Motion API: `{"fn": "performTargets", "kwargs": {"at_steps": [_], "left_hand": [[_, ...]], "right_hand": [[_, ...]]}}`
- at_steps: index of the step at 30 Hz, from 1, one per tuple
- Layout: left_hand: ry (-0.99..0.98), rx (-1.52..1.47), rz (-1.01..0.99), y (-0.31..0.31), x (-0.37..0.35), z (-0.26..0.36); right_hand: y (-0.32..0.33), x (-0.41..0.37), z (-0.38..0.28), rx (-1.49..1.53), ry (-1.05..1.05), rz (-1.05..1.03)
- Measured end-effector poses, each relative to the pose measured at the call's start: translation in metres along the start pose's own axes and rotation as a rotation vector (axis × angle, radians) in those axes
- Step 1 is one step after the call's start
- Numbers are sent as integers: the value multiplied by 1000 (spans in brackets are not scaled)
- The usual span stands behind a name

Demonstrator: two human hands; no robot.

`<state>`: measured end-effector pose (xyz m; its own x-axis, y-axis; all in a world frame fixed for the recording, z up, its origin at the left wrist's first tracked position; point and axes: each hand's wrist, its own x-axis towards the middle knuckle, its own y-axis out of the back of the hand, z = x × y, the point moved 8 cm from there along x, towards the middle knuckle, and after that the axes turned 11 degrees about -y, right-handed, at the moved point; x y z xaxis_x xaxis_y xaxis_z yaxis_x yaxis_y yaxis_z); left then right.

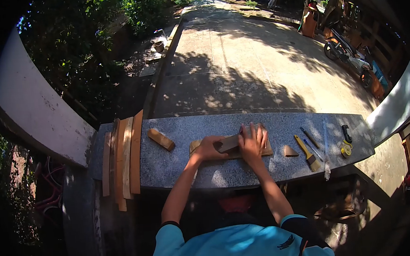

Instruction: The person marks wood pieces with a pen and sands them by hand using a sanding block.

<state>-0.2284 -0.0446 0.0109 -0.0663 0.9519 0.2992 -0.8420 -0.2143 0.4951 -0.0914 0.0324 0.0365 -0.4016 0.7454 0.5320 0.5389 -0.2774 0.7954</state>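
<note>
On the grey speckled slab lies a light wooden board, partly hidden under my hands. A flat grey-brown block rests across the board. My left hand curls around the block's left end, close to the board; its fingertips are partly hidden. My right hand grips the block's right part from above, fingers extended over its far side. To the right of the board is a small wooden wedge. A separate wooden block lies to the left, touched by neither hand.
Several long wooden strips overhang the slab's left front edge. At right lie a paintbrush, two slim pen-like tools, a yellow tape roll and a black-handled tool. White pillars flank the slab. A motorcycle stands beyond.
</note>
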Motion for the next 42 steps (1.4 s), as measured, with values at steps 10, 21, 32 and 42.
{"fn": "performTargets", "kwargs": {"at_steps": [10,21,32,42], "left_hand": [[-15,-123,23,2,-2,2],[-34,-73,-8,3,-1,5],[84,-80,-44,5,0,-5],[146,-45,-76,4,-2,-8]], "right_hand": [[4,29,38,48,-69,16],[-9,13,-3,91,-43,-179],[5,-13,-56,274,208,-319],[9,-29,-66,301,384,-266]]}}
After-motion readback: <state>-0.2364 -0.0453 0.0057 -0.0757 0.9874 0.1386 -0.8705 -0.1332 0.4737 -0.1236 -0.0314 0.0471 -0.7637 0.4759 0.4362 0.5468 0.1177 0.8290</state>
